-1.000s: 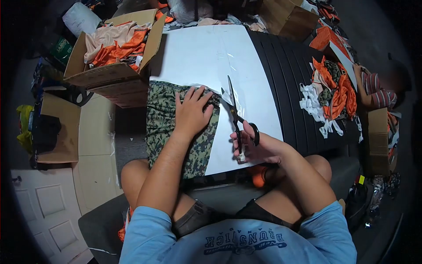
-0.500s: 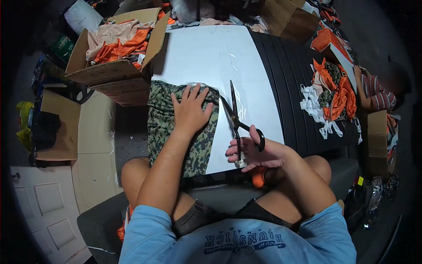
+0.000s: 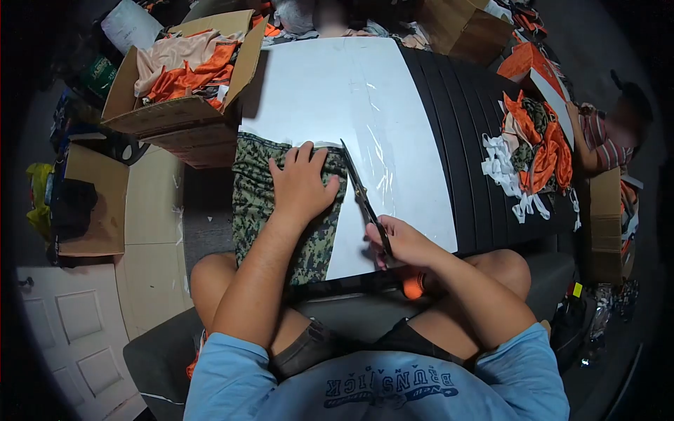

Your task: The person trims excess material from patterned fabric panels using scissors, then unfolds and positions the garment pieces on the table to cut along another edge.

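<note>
The camouflage cloth [image 3: 251, 203] lay on the near-left part of the white board [image 3: 404, 116], under the left hand [image 3: 300, 184], flat with fingers spread, gripping nothing. The right hand [image 3: 400, 242] was curled around the scissors [image 3: 360, 193], blades nearly together. Work on this piece looked unfinished; no severed scrap showed on the board.

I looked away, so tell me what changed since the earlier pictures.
The right hand moved left, and the scissors it holds, open before, have closed at the edge of the cloth. The left hand stays on the cloth; the fabric pile at right is unmoved.
</note>
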Demonstrator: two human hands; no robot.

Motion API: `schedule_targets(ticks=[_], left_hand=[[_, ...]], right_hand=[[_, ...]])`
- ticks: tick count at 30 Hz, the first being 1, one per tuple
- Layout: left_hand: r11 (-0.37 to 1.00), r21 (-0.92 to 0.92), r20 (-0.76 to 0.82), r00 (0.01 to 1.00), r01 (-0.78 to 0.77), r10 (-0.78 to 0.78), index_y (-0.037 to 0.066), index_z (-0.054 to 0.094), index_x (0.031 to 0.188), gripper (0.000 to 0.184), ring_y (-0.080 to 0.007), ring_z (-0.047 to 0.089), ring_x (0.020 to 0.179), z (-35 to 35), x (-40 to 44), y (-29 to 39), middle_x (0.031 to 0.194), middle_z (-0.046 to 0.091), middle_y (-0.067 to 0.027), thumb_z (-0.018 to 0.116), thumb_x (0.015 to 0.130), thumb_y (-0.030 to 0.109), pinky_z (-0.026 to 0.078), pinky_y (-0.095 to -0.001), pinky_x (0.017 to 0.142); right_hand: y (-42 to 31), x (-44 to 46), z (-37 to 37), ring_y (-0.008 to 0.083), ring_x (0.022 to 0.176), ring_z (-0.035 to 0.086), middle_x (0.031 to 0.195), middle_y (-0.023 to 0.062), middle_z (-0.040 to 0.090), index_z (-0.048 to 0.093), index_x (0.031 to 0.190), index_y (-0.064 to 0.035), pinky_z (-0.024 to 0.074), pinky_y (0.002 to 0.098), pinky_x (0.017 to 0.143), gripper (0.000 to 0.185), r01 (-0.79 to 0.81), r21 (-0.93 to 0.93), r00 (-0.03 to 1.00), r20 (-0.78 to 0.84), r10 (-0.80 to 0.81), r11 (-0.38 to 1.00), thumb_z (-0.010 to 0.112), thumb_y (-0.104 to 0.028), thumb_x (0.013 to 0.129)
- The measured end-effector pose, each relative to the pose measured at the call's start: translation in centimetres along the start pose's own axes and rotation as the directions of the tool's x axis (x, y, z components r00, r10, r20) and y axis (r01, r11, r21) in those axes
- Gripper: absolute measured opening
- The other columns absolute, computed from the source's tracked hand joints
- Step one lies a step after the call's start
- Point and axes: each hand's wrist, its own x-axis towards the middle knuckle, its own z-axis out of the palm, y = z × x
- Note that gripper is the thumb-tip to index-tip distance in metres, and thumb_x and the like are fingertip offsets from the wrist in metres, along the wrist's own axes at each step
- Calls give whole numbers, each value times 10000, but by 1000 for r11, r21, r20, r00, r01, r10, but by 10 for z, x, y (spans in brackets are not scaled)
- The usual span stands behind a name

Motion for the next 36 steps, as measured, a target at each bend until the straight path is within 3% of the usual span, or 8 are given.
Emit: schedule_targets(ticks=[6,22,32,36], left_hand=[[1000,15,-26,1000,-15,15,185,585,1420,610,-326,499,1256,-3,-4,1,1427,518,-97,673,860,412,360,-602,1074],[1000,-4,-8,1000,12,-12,188,584,1423,600,-333,482,1273,0,-4,2,1447,501,-104,664,871,412,367,-596,1058],[1000,5,-16,1000,14,-14,188,579,1425,603,-336,480,1279,1,-5,3,1455,496,-104,663,871,412,360,-642,1068],[1000,-21,20,1000,22,-22,181,580,1433,607,-352,463,1310,0,-4,3,1477,488,-129,639,878,417,320,-708,1080]], right_hand=[[-3,10,1,111,532,564,700,2,517,479,971,-77,487,269,492,455,32,69,999,9,-32,997,637,-502,1015],[-4,16,11,135,522,540,707,22,472,473,970,-68,488,287,492,444,79,177,997,-15,-78,981,590,-490,1045],[3,23,4,130,519,521,705,23,480,475,964,-74,482,296,489,429,95,187,995,23,-101,978,608,-475,1040],[5,25,1,127,528,526,706,20,485,478,963,-79,473,293,487,419,102,143,994,20,-106,984,621,-466,1036]])
